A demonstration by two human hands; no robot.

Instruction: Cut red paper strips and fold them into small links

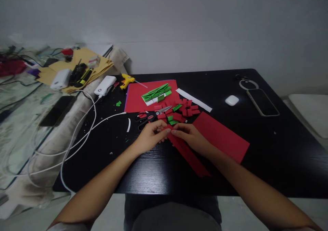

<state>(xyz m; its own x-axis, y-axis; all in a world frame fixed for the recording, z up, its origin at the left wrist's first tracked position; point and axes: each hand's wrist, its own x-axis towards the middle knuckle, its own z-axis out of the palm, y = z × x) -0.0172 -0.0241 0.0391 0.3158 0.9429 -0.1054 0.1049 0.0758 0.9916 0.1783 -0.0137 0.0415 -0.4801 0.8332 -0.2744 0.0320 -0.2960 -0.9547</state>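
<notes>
My left hand [150, 137] and my right hand [189, 136] meet at the far end of a long red paper strip [191, 155] that lies on the black table [269, 149]. The fingers of both hands are pinched together on the strip's end. A larger red paper sheet [221, 135] lies just right of my right hand. Beyond my hands sits a pile of small folded red paper pieces [183, 110] with a few green ones, and black-handled scissors [148, 117].
Another red sheet [135, 99] carries folded green strips [156, 92]. A white paper strip [193, 99], yellow glue gun [127, 80], white power bank [105, 85] with cables, earbud case [232, 100] and phone [262, 102] lie around. Clutter fills the left side.
</notes>
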